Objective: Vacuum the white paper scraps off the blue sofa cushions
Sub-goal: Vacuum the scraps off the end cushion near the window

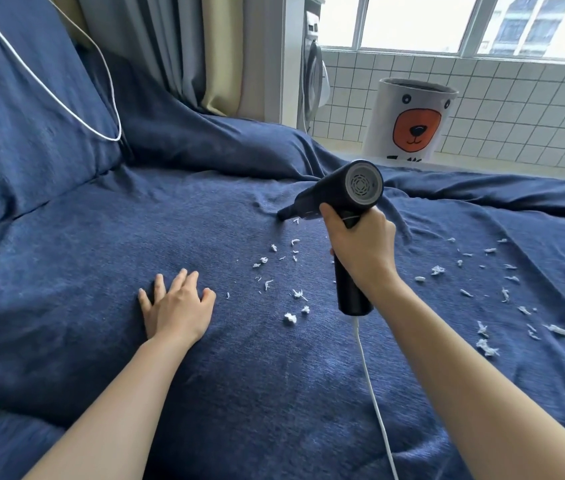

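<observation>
A black handheld vacuum (338, 195) is gripped by its handle in my right hand (360, 244). Its narrow nozzle touches the blue sofa cushion (101, 254) at the far edge of a patch of white paper scraps (289, 285). More white scraps (496, 306) lie scattered to the right of my right arm. My left hand (177, 306) rests flat on the cushion with fingers spread, left of the scraps and holding nothing. A white cord (371, 393) runs from the handle's bottom toward me.
A blue back cushion (14, 116) stands at the left with a white cable (66, 98) looped over it. A white bin with a bear face (409, 123) stands beyond the sofa by a tiled wall. Curtains and a washing machine are behind.
</observation>
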Motion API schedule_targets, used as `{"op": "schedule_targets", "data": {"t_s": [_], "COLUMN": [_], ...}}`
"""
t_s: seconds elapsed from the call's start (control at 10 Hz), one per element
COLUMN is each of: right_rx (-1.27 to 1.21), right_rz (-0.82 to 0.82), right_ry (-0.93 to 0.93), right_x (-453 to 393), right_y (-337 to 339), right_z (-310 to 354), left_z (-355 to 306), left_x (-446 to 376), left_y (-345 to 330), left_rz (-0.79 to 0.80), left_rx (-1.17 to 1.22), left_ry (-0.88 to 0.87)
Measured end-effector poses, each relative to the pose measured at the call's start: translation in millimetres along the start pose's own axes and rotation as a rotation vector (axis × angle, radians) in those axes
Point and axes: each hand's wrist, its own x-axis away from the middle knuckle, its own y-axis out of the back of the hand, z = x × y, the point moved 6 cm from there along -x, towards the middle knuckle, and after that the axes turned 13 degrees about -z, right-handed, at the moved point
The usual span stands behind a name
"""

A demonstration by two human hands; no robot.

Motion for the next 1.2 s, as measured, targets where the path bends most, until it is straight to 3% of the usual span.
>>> {"op": "schedule_targets", "data": {"t_s": [0.7,1.0,1.2], "right_rx": [0.147,0.038,0.027], "right_rz": [-0.084,0.007,-0.056], "right_ry": [0.092,0.0,-0.01], "right_x": [-17,-3,-6], "right_y": [21,36,24], "right_z": [-12,-13,-22], "left_z": [-1,-1,-1], "left_x": [-1,0,1], "left_y": [-2,-1,0], "left_rz": [-0.015,-0.003,0.002], "left_rx": [-0.02,-0.035,-0.032], "left_ry": [0.001,0.002,0.001]}}
